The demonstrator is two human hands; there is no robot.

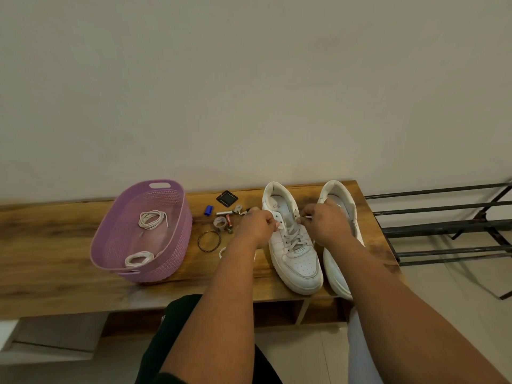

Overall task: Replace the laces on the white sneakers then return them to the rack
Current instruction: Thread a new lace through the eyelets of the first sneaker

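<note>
Lace coils (153,219) in purple basket (177,246)

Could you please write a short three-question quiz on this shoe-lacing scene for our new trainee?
1. True or false: the purple basket holds two coiled white laces.
2. Which sneaker are both hands working on: A) the left sneaker, B) the right sneaker?
3. Fill in: the metal rack stands to the ____ of the wooden bench.

Key: 1 true. 2 A; the left hand and right hand pinch at its upper eyelets. 3 right.
</note>
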